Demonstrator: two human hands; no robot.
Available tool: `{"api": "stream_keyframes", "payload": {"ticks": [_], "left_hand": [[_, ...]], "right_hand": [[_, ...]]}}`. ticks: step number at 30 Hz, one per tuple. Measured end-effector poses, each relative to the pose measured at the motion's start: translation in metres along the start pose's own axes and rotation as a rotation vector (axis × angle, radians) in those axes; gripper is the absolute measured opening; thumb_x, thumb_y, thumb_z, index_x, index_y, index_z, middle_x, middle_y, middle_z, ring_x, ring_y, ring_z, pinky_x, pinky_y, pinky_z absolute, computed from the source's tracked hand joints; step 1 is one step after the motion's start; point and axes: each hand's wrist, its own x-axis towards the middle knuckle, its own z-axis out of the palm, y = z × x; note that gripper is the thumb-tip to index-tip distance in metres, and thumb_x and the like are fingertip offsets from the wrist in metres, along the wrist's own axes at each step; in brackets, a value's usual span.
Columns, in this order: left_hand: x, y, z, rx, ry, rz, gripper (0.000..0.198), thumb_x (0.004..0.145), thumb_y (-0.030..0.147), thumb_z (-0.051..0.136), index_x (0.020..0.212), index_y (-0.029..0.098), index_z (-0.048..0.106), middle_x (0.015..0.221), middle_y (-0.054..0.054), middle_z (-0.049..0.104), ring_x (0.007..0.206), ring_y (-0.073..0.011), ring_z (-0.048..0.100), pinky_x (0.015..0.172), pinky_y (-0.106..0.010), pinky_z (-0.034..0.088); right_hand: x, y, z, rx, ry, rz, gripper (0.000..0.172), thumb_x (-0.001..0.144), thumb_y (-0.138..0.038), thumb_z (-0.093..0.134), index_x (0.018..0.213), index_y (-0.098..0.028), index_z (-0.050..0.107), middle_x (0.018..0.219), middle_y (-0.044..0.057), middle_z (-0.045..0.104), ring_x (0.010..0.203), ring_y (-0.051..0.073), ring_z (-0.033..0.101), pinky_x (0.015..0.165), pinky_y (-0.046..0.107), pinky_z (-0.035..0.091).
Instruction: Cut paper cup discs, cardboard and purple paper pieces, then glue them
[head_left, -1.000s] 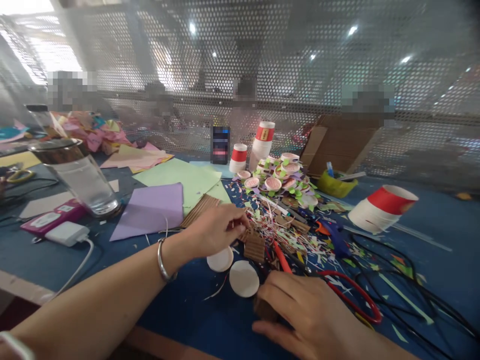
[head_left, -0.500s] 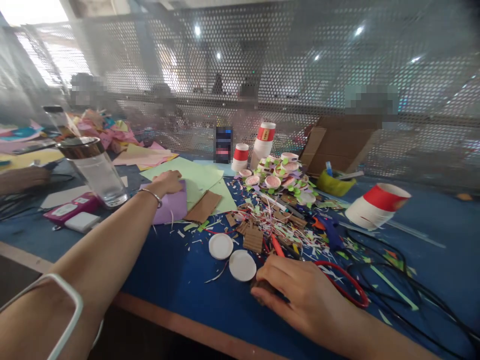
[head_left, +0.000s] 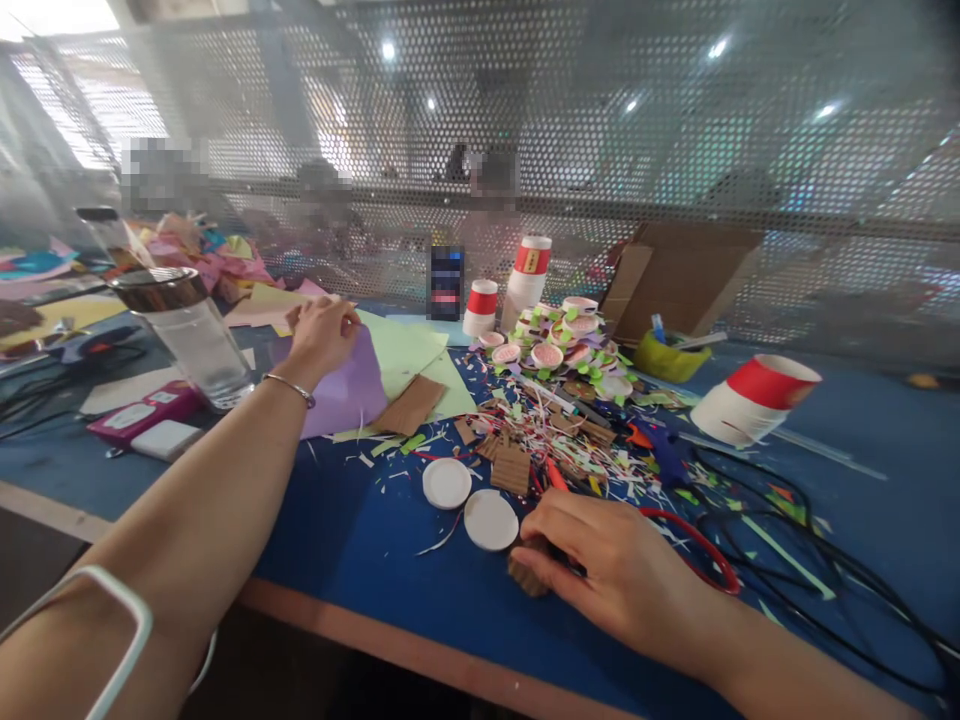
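Note:
My left hand [head_left: 324,335] reaches across the table with curled fingers, pinching the upper edge of a purple paper sheet [head_left: 349,385]. The sheet is partly lifted and overlaps pale green paper [head_left: 405,350]. A brown cardboard strip [head_left: 412,405] lies beside it. Near the front edge, my right hand [head_left: 592,560] is closed around a small corrugated cardboard piece [head_left: 529,575], mostly hidden under the fingers. Two white paper discs, a farther one [head_left: 447,484] and a nearer one [head_left: 491,520], lie just left of that hand. Behind them is a square corrugated piece [head_left: 511,470].
Paper scraps [head_left: 540,420] spread before a heap of small decorated discs [head_left: 547,355]. Red-and-white paper cups [head_left: 754,400], a yellow-green bowl [head_left: 671,358], a blue glue gun [head_left: 667,460] and black cables [head_left: 840,570] are rightward. A glass bottle [head_left: 187,335] stands left.
My left hand has risen and drawn the purple sheet up, so more of it shows. My right hand has shifted slightly, exposing more of the cardboard piece under it.

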Motion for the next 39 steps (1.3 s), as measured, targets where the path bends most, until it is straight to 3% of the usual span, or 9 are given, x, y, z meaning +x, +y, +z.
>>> {"api": "stream_keyframes", "payload": {"ticks": [8, 15, 17, 20, 24, 26, 28, 35, 39], "left_hand": [[-0.037, 0.027, -0.051, -0.152, 0.789, 0.015, 0.021, 0.105, 0.036, 0.040, 0.112, 0.022, 0.054, 0.116, -0.002, 0.056, 0.118, -0.0196, 0.044, 0.111, -0.042, 0.028], [-0.024, 0.028, -0.059, -0.694, 1.204, 0.124, 0.005, 0.102, 0.012, 0.047, 0.100, 0.016, 0.047, 0.096, 0.000, 0.052, 0.088, -0.0107, 0.052, 0.087, -0.026, 0.043], [-0.019, 0.031, -0.060, -1.004, 1.144, 0.054, 0.018, 0.098, 0.003, 0.052, 0.090, 0.018, 0.047, 0.084, 0.004, 0.048, 0.076, -0.0076, 0.048, 0.077, -0.020, 0.042], [-0.018, 0.043, -0.057, -1.396, 0.878, -0.181, 0.026, 0.094, -0.003, 0.052, 0.083, 0.020, 0.046, 0.068, 0.008, 0.042, 0.061, -0.0069, 0.043, 0.064, -0.018, 0.040], [-0.030, 0.071, -0.043, -1.518, 0.534, -0.257, 0.024, 0.090, 0.003, 0.057, 0.078, 0.021, 0.048, 0.056, 0.008, 0.047, 0.048, -0.0088, 0.045, 0.047, -0.021, 0.036], [-0.042, 0.087, -0.037, -1.618, 0.231, -0.314, 0.020, 0.093, 0.007, 0.054, 0.082, 0.022, 0.046, 0.055, 0.009, 0.048, 0.045, -0.0082, 0.046, 0.044, -0.019, 0.036], [-0.056, 0.102, -0.033, -1.628, 0.105, -0.313, 0.018, 0.093, 0.008, 0.053, 0.084, 0.021, 0.047, 0.055, 0.009, 0.052, 0.043, -0.0081, 0.048, 0.044, -0.018, 0.039], [-0.096, 0.116, -0.025, -1.556, -0.213, -0.304, 0.012, 0.094, 0.013, 0.055, 0.089, 0.020, 0.048, 0.057, 0.006, 0.055, 0.043, -0.0102, 0.052, 0.045, -0.020, 0.043], [-0.124, 0.101, -0.022, -1.421, -0.227, -0.185, 0.016, 0.088, 0.009, 0.061, 0.098, 0.019, 0.053, 0.084, -0.002, 0.068, 0.062, -0.0122, 0.064, 0.057, -0.024, 0.049]], "right_hand": [[0.002, -0.001, -0.002, -0.006, -0.002, 0.001, 0.022, 0.102, -0.031, 0.053, 0.095, -0.017, 0.068, 0.084, 0.005, 0.065, 0.073, 0.017, 0.062, 0.065, 0.029, 0.046], [0.002, 0.002, -0.001, -0.015, 0.044, -0.006, 0.018, 0.101, -0.029, 0.056, 0.094, -0.018, 0.068, 0.082, 0.003, 0.065, 0.071, 0.016, 0.062, 0.063, 0.028, 0.046], [0.002, 0.005, -0.002, -0.029, 0.101, -0.019, 0.016, 0.101, -0.028, 0.057, 0.093, -0.019, 0.067, 0.081, 0.003, 0.064, 0.070, 0.016, 0.061, 0.062, 0.028, 0.046], [0.003, 0.008, -0.005, -0.085, 0.237, -0.032, 0.010, 0.100, -0.026, 0.059, 0.096, -0.019, 0.065, 0.083, 0.003, 0.065, 0.072, 0.016, 0.062, 0.065, 0.028, 0.049], [0.003, 0.005, -0.014, -0.263, 0.533, -0.036, 0.017, 0.095, -0.020, 0.066, 0.112, -0.017, 0.062, 0.096, 0.006, 0.067, 0.079, 0.016, 0.064, 0.074, 0.029, 0.054], [0.001, 0.000, -0.019, -0.367, 0.652, -0.039, 0.029, 0.092, -0.017, 0.069, 0.119, -0.016, 0.060, 0.102, 0.008, 0.066, 0.076, 0.014, 0.064, 0.073, 0.028, 0.055], [-0.003, -0.005, -0.022, -0.481, 0.719, -0.063, 0.035, 0.090, -0.015, 0.072, 0.122, -0.015, 0.060, 0.106, 0.011, 0.066, 0.080, 0.017, 0.065, 0.075, 0.030, 0.056], [-0.032, -0.020, -0.015, -0.676, 0.622, -0.136, 0.030, 0.089, -0.004, 0.069, 0.116, -0.014, 0.064, 0.104, 0.011, 0.065, 0.089, 0.021, 0.066, 0.078, 0.034, 0.055], [-0.053, -0.032, -0.006, -0.660, 0.603, -0.151, 0.032, 0.086, 0.002, 0.069, 0.115, -0.011, 0.064, 0.103, 0.012, 0.064, 0.086, 0.019, 0.064, 0.078, 0.033, 0.053]]}}
